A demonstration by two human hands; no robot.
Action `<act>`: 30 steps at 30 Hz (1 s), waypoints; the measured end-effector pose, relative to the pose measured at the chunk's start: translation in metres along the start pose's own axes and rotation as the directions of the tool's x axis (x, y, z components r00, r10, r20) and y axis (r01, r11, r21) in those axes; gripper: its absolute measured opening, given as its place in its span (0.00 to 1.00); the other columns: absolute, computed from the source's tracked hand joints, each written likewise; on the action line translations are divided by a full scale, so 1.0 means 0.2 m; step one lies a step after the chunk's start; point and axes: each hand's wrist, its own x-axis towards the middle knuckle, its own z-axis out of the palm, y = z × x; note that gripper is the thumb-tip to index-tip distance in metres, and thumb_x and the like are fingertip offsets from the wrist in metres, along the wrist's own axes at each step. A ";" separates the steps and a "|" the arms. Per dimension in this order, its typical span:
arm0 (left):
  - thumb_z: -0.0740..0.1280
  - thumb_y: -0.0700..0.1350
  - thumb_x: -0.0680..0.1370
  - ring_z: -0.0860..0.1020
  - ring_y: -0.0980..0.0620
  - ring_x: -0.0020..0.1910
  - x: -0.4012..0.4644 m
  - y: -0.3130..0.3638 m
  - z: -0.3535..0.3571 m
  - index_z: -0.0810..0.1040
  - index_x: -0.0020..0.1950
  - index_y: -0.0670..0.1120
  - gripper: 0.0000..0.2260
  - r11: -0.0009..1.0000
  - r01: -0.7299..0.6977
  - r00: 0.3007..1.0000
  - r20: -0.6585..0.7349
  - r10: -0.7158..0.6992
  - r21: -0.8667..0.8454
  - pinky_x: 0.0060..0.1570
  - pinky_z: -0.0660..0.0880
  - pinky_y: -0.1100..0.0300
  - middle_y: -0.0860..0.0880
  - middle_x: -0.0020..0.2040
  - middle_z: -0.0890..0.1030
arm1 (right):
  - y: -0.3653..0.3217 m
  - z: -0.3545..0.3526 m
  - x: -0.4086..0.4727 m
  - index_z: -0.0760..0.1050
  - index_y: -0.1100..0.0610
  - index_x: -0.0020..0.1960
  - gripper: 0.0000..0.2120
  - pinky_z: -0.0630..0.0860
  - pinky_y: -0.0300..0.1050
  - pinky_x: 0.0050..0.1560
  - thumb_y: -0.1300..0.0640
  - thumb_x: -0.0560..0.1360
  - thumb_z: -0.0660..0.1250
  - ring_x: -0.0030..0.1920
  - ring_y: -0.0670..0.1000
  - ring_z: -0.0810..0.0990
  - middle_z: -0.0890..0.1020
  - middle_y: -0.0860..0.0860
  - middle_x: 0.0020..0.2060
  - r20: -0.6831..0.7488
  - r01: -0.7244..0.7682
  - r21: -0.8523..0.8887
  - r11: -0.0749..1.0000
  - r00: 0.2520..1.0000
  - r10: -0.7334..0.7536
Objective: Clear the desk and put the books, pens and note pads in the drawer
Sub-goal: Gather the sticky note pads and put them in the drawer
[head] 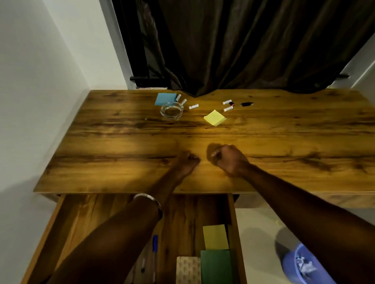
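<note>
Both fists rest on the wooden desk near its front edge: my left hand and my right hand, fingers curled, nothing visibly held. Farther back lie a yellow note pad and a blue note pad. Below the desk the drawer stands pulled out. In it lie a yellow pad, a green book, a patterned pad and pens, one blue-capped. My left forearm hides part of the drawer.
A glass ashtray sits at the back with small white batteries and dark bits nearby. A dark curtain hangs behind the desk, a white wall on the left. A blue bin with crumpled paper stands on the floor, right.
</note>
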 end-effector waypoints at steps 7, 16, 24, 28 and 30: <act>0.60 0.44 0.81 0.73 0.55 0.39 0.38 0.19 0.00 0.75 0.59 0.42 0.10 0.981 0.119 0.991 0.077 -0.109 -0.154 0.36 0.69 0.62 0.46 0.48 0.75 | 0.14 -0.17 0.38 0.79 0.53 0.57 0.11 0.76 0.45 0.54 0.55 0.76 0.66 0.55 0.52 0.80 0.83 0.53 0.56 -0.033 -0.135 0.059 0.989 0.990 0.137; 0.61 0.48 0.80 0.74 0.49 0.56 0.73 0.27 0.06 0.71 0.63 0.46 0.13 0.913 0.254 0.965 0.149 -0.216 -0.320 0.60 0.74 0.53 0.49 0.55 0.73 | 0.34 -0.12 0.84 0.74 0.54 0.66 0.23 0.74 0.44 0.54 0.45 0.74 0.67 0.59 0.54 0.78 0.79 0.53 0.61 0.046 -0.165 -0.005 0.986 0.985 0.165; 0.59 0.42 0.81 0.73 0.56 0.43 0.89 0.32 0.11 0.75 0.49 0.46 0.06 0.878 0.297 0.954 0.141 -0.263 -0.376 0.46 0.73 0.59 0.53 0.42 0.74 | 0.38 -0.04 1.02 0.65 0.59 0.71 0.29 0.68 0.54 0.67 0.43 0.77 0.63 0.68 0.63 0.67 0.65 0.62 0.70 0.143 -0.097 -0.148 0.984 0.983 0.118; 0.58 0.41 0.81 0.69 0.58 0.35 0.88 0.33 0.11 0.73 0.46 0.47 0.07 0.859 0.327 0.945 0.144 -0.294 -0.395 0.38 0.68 0.64 0.53 0.37 0.71 | 0.41 -0.01 0.94 0.76 0.57 0.61 0.22 0.73 0.54 0.62 0.42 0.77 0.59 0.64 0.61 0.71 0.71 0.59 0.68 0.048 -0.030 -0.222 0.975 0.998 0.041; 0.58 0.41 0.81 0.71 0.58 0.39 0.87 0.34 0.11 0.72 0.53 0.46 0.05 0.841 0.341 0.940 0.148 -0.307 -0.420 0.42 0.71 0.63 0.52 0.41 0.73 | 0.40 0.00 0.90 0.81 0.57 0.56 0.18 0.74 0.52 0.61 0.46 0.77 0.62 0.63 0.60 0.74 0.74 0.57 0.66 -0.108 -0.016 -0.223 0.975 0.994 -0.009</act>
